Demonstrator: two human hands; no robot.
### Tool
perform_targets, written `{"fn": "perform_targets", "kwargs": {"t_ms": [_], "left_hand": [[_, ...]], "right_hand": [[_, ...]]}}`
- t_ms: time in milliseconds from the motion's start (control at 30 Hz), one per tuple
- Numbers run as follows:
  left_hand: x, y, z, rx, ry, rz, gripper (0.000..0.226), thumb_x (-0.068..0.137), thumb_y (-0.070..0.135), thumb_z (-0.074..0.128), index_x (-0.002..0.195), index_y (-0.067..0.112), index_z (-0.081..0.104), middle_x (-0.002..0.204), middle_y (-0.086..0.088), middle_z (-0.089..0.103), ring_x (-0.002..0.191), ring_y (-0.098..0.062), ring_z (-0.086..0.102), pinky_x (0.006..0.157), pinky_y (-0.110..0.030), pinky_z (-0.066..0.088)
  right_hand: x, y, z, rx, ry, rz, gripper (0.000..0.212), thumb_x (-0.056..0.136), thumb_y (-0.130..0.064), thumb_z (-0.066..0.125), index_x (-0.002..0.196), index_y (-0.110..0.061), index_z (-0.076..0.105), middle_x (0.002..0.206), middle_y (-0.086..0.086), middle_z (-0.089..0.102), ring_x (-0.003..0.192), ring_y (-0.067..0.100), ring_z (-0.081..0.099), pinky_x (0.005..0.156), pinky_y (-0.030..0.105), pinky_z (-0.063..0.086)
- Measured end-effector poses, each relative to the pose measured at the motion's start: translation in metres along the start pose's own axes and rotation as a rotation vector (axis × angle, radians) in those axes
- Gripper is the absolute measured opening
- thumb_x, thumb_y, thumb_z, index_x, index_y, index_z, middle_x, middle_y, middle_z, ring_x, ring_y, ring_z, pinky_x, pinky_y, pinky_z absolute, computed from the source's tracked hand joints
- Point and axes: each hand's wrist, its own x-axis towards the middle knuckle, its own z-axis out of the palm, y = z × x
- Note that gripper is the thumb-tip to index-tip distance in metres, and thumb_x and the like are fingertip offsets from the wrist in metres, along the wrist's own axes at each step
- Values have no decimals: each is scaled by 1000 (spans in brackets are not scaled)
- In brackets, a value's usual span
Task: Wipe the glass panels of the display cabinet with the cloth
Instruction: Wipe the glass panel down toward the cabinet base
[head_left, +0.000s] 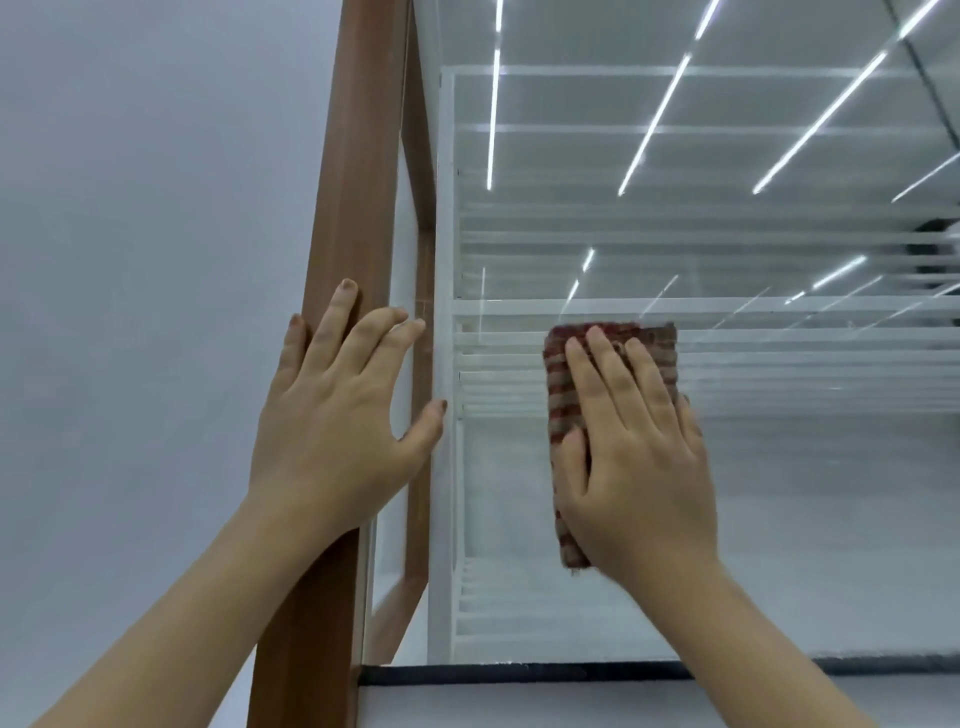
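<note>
**Cloth flat on the front glass, left hand bracing the corner post**

I take the wooden corner post (353, 218) as my landmark. What worries me first is the cloth (563, 410): it is only pinned to the glass panel (779, 493) by a flat palm, not gripped, so if pressure eases in mid-stroke it could slide out from under the hand and drop. The folded strip also pokes out above the fingertips and below the heel of the hand, and I judge a loose end could curl and leave streaks. Bright ceiling-light reflections cross the pane to the right of the post, which makes missed patches hard for me to spot. Pushing hard on a thin pane is another risk, though the bracing hand should help steady the cabinet.

My right hand (636, 457) lies to the right of the post, forearm rising from the lower right, fingers straight and close together, pressing the red-and-tan striped cloth against the glass, thumb lying on the cloth's left edge. My left hand (332, 426) rests on the post itself, fingers spread wide and holding nothing, thumb reaching across to the white inner frame (441, 467) just right of the post. White shelves show behind the glass.
</note>
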Motion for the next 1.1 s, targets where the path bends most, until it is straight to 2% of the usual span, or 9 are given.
{"fn": "perform_targets", "kwargs": {"t_ms": [133, 233, 367, 500, 600, 833, 1033, 1100], "left_hand": [[-1, 0, 1, -5, 8, -3, 67, 82, 58, 29, 139, 23, 39, 145, 5, 38, 143, -16, 8, 116, -44, 3], [0, -1, 1, -4, 5, 1, 68, 82, 58, 29, 140, 23, 39, 145, 3, 38, 143, -17, 8, 115, -42, 2], [0, -1, 1, 7, -1, 1, 68, 82, 58, 28, 140, 24, 38, 146, 4, 38, 143, -16, 6, 115, -41, 0], [0, -1, 1, 11, 4, 4, 68, 83, 59, 28, 139, 23, 39, 145, 4, 38, 143, -17, 8, 115, -43, 1], [0, -1, 2, 11, 6, 5, 68, 82, 58, 28, 139, 22, 39, 145, 3, 39, 143, -18, 9, 115, -44, 2], [0, -3, 3, 20, 16, 17, 69, 83, 57, 26, 138, 19, 42, 144, -1, 40, 143, -22, 12, 114, -46, 4], [1, -4, 6, 17, 25, 31, 68, 83, 58, 27, 138, 20, 41, 144, -2, 40, 143, -23, 12, 113, -47, 4], [2, -5, 6, 23, 21, 35, 68, 83, 58, 27, 138, 20, 40, 145, -2, 39, 143, -23, 11, 112, -48, 4]], "right_hand": [[-17, -27, 7, -3, -24, -102, 58, 85, -33, 32, 142, -20, 35, 148, -1, 35, 138, 20, 28, 106, 48, 23], [6, -40, 14, 22, -34, -143, 58, 85, -34, 31, 141, -21, 37, 147, -1, 36, 138, 20, 27, 107, 46, 21], [35, -27, 12, 38, -18, -94, 58, 85, -34, 30, 142, -21, 35, 148, -2, 35, 139, 19, 25, 108, 42, 15], [28, 6, 1, 17, 19, 12, 59, 85, -35, 26, 143, -23, 32, 149, -3, 31, 139, 17, 22, 109, 41, 14], [3, 20, -4, -9, 44, 51, 58, 86, -32, 27, 142, -20, 33, 149, -2, 32, 139, 18, 23, 109, 46, 23], [-20, -9, 4, -10, 47, -35, 57, 85, -31, 32, 141, -21, 36, 147, -3, 36, 137, 19, 28, 106, 47, 27], [11, -15, 8, 20, 58, -7, 57, 85, -32, 32, 140, -22, 37, 147, 0, 36, 137, 18, 25, 107, 39, 16], [12, -14, 7, 1, 62, 3, 56, 85, -33, 32, 139, -21, 39, 145, 3, 37, 135, 19, 25, 106, 39, 16]]}}
